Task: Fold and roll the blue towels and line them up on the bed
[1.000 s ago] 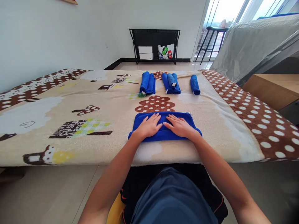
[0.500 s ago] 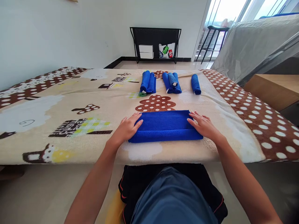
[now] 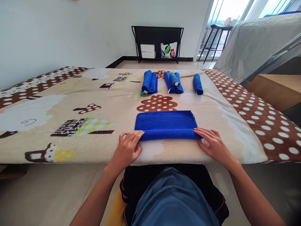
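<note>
A blue towel lies on the bed in front of me, flat at its far side and folded over into a thick band along its near edge. My left hand has its fingertips on the left end of that band, thumb low on the near side. At the band's right end, my right hand holds it the same way, fingers on top and thumb below. Farther back lie several rolled blue towels: a left group with one green-edged roll, a middle group, and a single roll to the right.
A cream blanket with brown dotted borders covers the bed. Beyond it stands a black rack with white boxes and a printed cushion. A cardboard box, a plastic-covered bulk and a stool are on the right.
Both hands have moved from the towel's side edges down to its near edge and now grip the ends of the folded band. The flat part behind the band shows wider.
</note>
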`<move>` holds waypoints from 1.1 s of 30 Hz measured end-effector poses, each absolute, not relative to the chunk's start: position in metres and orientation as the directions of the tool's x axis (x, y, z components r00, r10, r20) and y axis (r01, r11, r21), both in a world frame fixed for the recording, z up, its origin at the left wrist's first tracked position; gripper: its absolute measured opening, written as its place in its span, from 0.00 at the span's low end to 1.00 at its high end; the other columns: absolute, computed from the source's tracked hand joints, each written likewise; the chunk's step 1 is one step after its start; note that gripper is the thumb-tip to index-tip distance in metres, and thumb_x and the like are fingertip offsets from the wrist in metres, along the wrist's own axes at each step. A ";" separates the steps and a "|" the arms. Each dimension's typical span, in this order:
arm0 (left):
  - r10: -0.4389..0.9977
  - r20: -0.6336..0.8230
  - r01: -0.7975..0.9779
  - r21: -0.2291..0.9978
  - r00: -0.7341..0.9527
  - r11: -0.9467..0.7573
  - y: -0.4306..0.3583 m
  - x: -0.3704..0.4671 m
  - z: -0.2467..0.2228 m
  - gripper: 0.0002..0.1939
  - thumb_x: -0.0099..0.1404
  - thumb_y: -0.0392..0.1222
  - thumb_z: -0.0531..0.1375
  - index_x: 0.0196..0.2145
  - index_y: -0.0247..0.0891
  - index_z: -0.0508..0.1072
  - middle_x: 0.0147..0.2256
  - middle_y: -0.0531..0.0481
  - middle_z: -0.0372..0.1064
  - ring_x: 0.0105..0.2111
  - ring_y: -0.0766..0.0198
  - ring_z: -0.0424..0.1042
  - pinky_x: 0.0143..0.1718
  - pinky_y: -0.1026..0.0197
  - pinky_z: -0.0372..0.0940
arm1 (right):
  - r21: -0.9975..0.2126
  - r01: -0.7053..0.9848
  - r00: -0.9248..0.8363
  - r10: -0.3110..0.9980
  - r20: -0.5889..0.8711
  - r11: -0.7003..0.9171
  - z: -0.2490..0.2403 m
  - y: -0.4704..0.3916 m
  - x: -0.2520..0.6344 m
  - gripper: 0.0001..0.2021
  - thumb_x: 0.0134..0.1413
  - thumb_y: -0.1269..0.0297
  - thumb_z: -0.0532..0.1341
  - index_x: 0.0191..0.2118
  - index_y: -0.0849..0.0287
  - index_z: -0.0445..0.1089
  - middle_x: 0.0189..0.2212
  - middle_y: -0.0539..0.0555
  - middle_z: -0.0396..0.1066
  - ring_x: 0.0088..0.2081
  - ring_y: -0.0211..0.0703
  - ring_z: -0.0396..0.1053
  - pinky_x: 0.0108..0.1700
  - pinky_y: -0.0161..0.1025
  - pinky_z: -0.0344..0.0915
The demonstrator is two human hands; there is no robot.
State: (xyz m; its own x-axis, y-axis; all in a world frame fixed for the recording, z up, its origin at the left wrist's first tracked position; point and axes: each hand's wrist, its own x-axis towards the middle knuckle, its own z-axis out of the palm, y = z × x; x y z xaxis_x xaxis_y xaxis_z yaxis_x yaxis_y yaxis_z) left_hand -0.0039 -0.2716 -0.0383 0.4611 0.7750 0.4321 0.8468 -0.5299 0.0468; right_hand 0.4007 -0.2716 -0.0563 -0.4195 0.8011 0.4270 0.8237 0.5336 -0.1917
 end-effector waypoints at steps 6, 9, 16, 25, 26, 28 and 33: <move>0.798 0.446 0.881 0.042 0.405 -0.471 -0.255 0.005 -0.038 0.19 0.66 0.29 0.52 0.52 0.39 0.68 0.51 0.43 0.73 0.53 0.52 0.71 0.57 0.45 0.52 | -0.273 0.804 -0.347 0.790 0.505 0.528 -0.058 -0.250 0.394 0.17 0.61 0.70 0.57 0.55 0.55 0.69 0.50 0.53 0.74 0.53 0.47 0.71 0.56 0.48 0.62; 0.786 0.453 0.879 0.011 0.420 -0.476 -0.257 0.005 -0.033 0.17 0.67 0.30 0.51 0.51 0.37 0.69 0.49 0.42 0.74 0.50 0.52 0.71 0.55 0.45 0.53 | -0.287 0.803 -0.328 0.789 0.519 0.523 -0.054 -0.251 0.392 0.16 0.59 0.72 0.56 0.52 0.56 0.69 0.45 0.53 0.75 0.48 0.47 0.71 0.54 0.49 0.62; 0.837 0.322 0.889 -0.033 0.443 -0.458 -0.276 0.003 -0.014 0.15 0.65 0.29 0.48 0.44 0.35 0.71 0.40 0.43 0.75 0.42 0.52 0.73 0.52 0.42 0.54 | -0.379 0.813 -0.315 0.881 0.353 0.442 -0.040 -0.266 0.385 0.15 0.62 0.70 0.51 0.48 0.56 0.71 0.42 0.54 0.74 0.45 0.48 0.70 0.51 0.48 0.61; 0.760 0.284 0.795 -0.013 0.585 -0.607 -0.270 0.090 -0.012 0.27 0.67 0.34 0.53 0.63 0.30 0.63 0.63 0.38 0.64 0.63 0.53 0.62 0.63 0.48 0.54 | -0.157 0.761 -0.517 0.735 0.439 0.630 -0.036 -0.271 0.295 0.29 0.60 0.73 0.52 0.67 0.61 0.58 0.65 0.58 0.62 0.66 0.47 0.58 0.66 0.51 0.52; 0.754 0.284 0.788 -0.011 0.593 -0.616 -0.271 0.092 -0.015 0.27 0.68 0.35 0.52 0.64 0.29 0.62 0.64 0.38 0.62 0.64 0.53 0.61 0.64 0.48 0.54 | -0.145 0.755 -0.529 0.724 0.443 0.640 -0.038 -0.272 0.292 0.29 0.61 0.72 0.52 0.68 0.61 0.56 0.66 0.57 0.60 0.67 0.47 0.57 0.67 0.51 0.51; 0.753 0.295 0.791 -0.016 0.588 -0.612 -0.273 0.084 -0.022 0.28 0.71 0.38 0.51 0.67 0.32 0.59 0.66 0.39 0.59 0.66 0.54 0.58 0.65 0.47 0.52 | -0.125 0.759 -0.529 0.718 0.452 0.639 -0.043 -0.274 0.298 0.29 0.63 0.70 0.52 0.69 0.59 0.54 0.66 0.57 0.59 0.68 0.47 0.56 0.67 0.51 0.51; 0.767 0.345 0.824 -0.029 0.540 -0.567 -0.284 0.024 -0.034 0.30 0.73 0.42 0.52 0.70 0.38 0.53 0.68 0.41 0.55 0.68 0.53 0.55 0.68 0.45 0.48 | -0.094 0.818 -0.462 0.746 0.480 0.567 -0.055 -0.284 0.346 0.32 0.64 0.68 0.54 0.72 0.54 0.48 0.66 0.55 0.59 0.67 0.49 0.57 0.68 0.53 0.50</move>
